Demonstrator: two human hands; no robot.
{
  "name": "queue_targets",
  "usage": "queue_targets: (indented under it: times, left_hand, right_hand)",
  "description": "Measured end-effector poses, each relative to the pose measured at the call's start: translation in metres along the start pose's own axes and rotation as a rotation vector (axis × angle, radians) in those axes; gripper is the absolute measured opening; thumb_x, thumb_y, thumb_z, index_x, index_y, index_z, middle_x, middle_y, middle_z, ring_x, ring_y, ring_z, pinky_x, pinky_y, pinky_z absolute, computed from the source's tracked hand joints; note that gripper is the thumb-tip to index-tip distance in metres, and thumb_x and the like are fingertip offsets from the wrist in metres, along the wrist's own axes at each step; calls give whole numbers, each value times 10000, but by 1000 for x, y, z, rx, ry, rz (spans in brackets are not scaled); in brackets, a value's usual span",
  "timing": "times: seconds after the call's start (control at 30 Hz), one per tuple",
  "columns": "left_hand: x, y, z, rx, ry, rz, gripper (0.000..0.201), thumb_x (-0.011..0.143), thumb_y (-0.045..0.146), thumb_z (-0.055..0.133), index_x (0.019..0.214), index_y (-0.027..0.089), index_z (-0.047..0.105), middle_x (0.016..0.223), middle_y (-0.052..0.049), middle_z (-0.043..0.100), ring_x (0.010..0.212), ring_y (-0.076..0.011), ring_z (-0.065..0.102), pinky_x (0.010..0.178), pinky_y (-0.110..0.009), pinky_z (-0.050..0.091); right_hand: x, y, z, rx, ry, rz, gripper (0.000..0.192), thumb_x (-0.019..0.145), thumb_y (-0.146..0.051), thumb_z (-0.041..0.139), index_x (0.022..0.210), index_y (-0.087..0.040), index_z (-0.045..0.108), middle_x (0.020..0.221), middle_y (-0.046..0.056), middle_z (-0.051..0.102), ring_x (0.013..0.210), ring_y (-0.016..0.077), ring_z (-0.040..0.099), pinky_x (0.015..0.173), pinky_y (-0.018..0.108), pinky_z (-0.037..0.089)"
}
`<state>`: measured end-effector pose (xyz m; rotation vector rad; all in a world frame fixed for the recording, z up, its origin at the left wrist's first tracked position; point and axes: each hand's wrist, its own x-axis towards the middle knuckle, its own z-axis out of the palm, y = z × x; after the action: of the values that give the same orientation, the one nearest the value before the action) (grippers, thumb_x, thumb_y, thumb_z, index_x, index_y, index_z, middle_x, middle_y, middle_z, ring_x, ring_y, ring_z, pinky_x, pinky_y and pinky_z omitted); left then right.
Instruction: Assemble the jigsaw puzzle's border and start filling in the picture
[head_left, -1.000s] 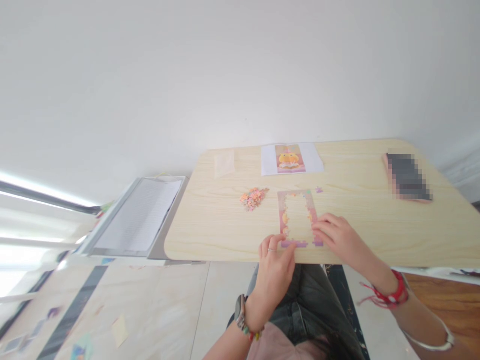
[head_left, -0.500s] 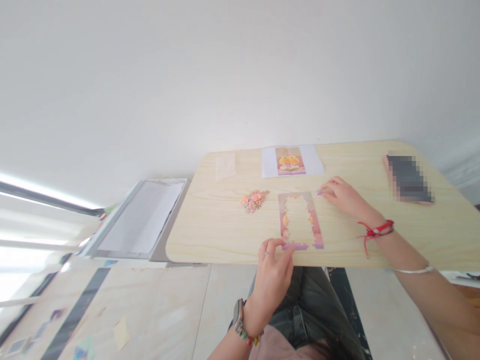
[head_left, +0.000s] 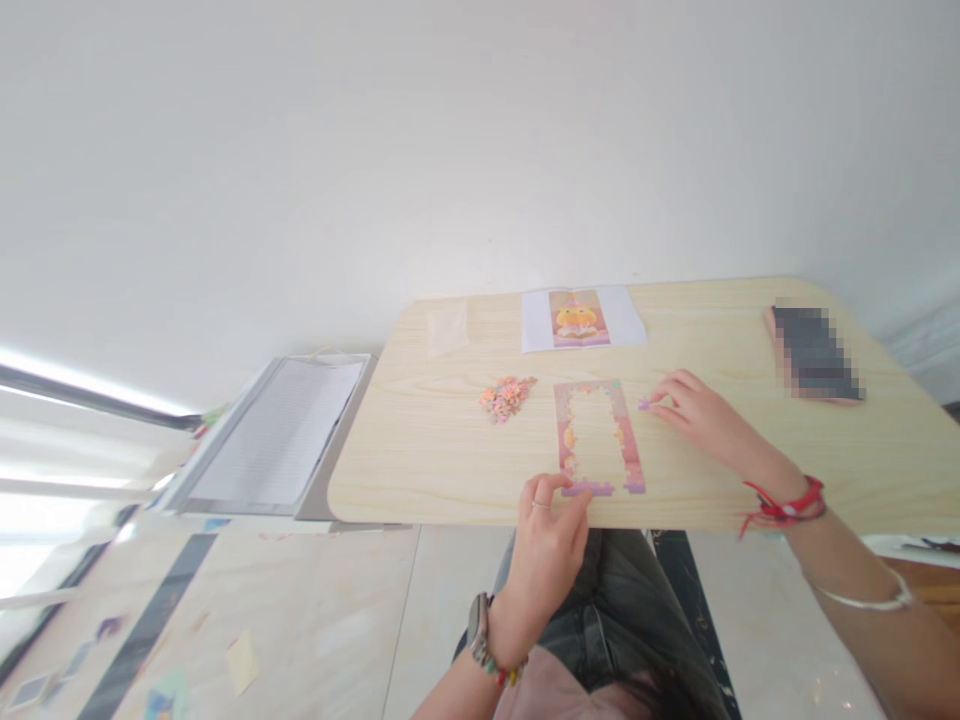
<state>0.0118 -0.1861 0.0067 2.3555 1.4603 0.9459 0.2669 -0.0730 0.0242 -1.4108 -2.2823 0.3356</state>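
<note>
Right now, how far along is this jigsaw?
Done: the puzzle frame border is mostly joined, its middle bare. In hand: the right hand pinches a purple piece beside the frame; the left hand steadies the near edge. Left: the loose pile of pieces, against the reference picture.

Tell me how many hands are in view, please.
2. The left hand rests at the near edge of the puzzle frame. The right hand pinches a small purple piece beside the frame's right side.

Far on the table (head_left: 750,480): a reference picture sheet (head_left: 582,318) and a clear bag (head_left: 448,328). Far right: a phone (head_left: 814,354). Left: a laptop (head_left: 277,432).
</note>
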Motion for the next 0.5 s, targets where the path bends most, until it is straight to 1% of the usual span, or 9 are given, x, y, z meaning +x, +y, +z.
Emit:
queue_targets:
  times: [0.1,0.17,0.23,0.33,0.5]
  left_hand:
    - [0,4,3,-2,-30,10,290,809,68,497,1024,222,617,1087,-87,412,1011,-231,400,858,-423,464]
    - [0,7,5,2,-52,7,325,798,61,503,1047,240,614,1106,-86,399,1044,-244,381,877,-446,454]
    - [0,10,8,13,-69,-2,342,798,62,502,1060,253,611,1135,-86,383,1075,-256,364,896,-472,439]
    - [0,12,10,43,-72,-2,360,804,61,491,1077,265,606,1190,-90,355,1112,-268,348,911,-495,427]
    - [0,10,11,94,-45,9,367,804,60,492,1081,270,610,1245,-96,338,1150,-275,338,927,-496,421]
  right_hand:
    - [-22,-33,1,33,-27,-36,141,891,-284,429,872,-205,544,892,64,548,853,211,568,783,376,466]
    - [-36,-53,7,37,-43,-63,136,897,-254,428,865,-200,549,883,61,560,842,199,573,770,360,467]
    - [-46,-67,16,9,-48,-83,127,895,-236,439,865,-195,555,894,67,575,838,198,575,751,356,466]
    - [-57,-78,29,-71,-16,-112,127,891,-221,444,866,-185,563,916,88,589,850,214,574,732,363,460]
    - [-61,-80,39,-192,20,-128,149,901,-210,423,868,-173,564,898,100,596,849,222,572,715,367,443]
